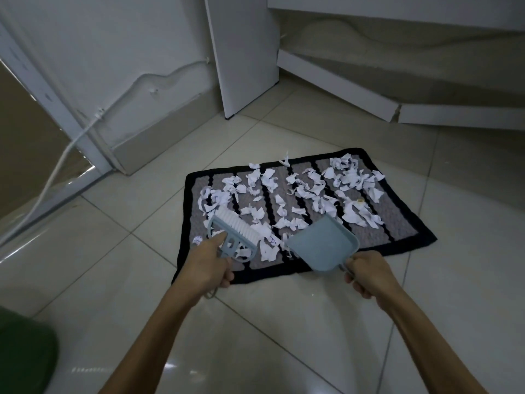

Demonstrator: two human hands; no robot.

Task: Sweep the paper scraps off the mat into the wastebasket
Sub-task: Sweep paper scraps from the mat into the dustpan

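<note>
With our left hand [208, 264] gripping the pale blue plastic brush [230, 231] and our right hand [369, 275] the matching dustpan [324, 245], we press the pan's lip flat on the grey striped mat [369, 234] and draw the white paper scraps [306, 191] in with short strokes.

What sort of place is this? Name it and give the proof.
Probably a room in a home or small office: glossy floor tiles, a striped mat strewn with paper scraps, white furniture panels and a cable along the wall.

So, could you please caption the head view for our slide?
Left hand holding white-bristled brush, right hand holding pale blue plastic dustpan over scrap-strewn striped mat.
</note>
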